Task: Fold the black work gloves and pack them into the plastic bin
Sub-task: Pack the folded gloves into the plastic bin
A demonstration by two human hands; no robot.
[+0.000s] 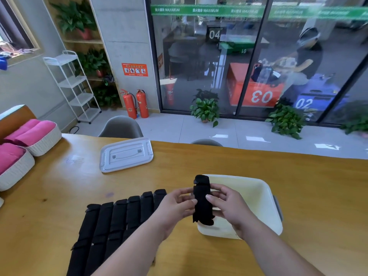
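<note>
Bright office room with a dark-framed glass wall [258,66] at the back and a long yellow-brown wooden table [308,186] in front. Pressed on the front of a narrow folded black work glove [202,202]: two thumbs, with the other fingers curled close round its sides and back. On its left side the left hand [175,204], thumb tip [192,201] flat on the cloth; on its right side the right hand [229,206], thumb tip [210,197] likewise, fingers [219,189] wrapped round the far edge. Glove held roughly upright, slightly tilted, cuff end standing above the fingers, lower end hanging over the near left corner of the cream rectangular plastic bin [256,196]; touching the rim or not, cannot tell. Left of the hands, flat on the table, a row of long black work gloves [111,222] laid side by side, edges touching, near end hidden under the left forearm. Farther back, well apart from the bin, a translucent white plastic lid [126,155] lying flat. At the left edge, two white woven baskets [45,145] with pink rolled cloth. Beyond the table, a grey shell chair [121,126], two red fire extinguishers [135,103] and potted green plants [206,110].
</note>
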